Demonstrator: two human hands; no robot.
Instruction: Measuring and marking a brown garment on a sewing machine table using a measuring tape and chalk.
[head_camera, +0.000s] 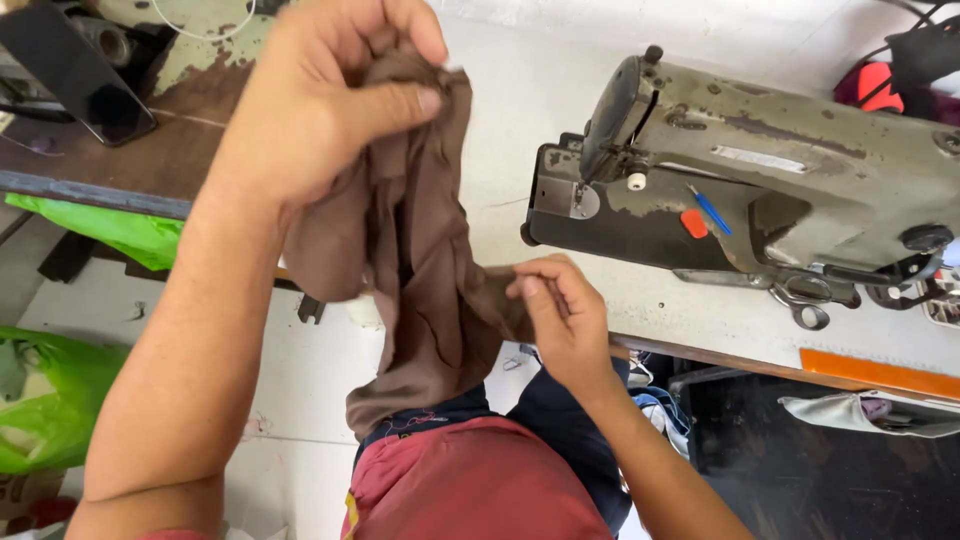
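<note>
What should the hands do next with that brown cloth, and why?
Probably pull it straight. The left hand pinches the top of the brown cloth and the right hand grips its lower edge, but it hangs bunched and wrinkled, off to the side of the sewing machine.

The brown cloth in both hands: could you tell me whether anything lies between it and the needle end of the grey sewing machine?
Nothing visible does. The soft brown cloth hangs in the grip of the left hand and right hand, and only bare white tabletop separates it from the worn grey sewing machine.
</note>
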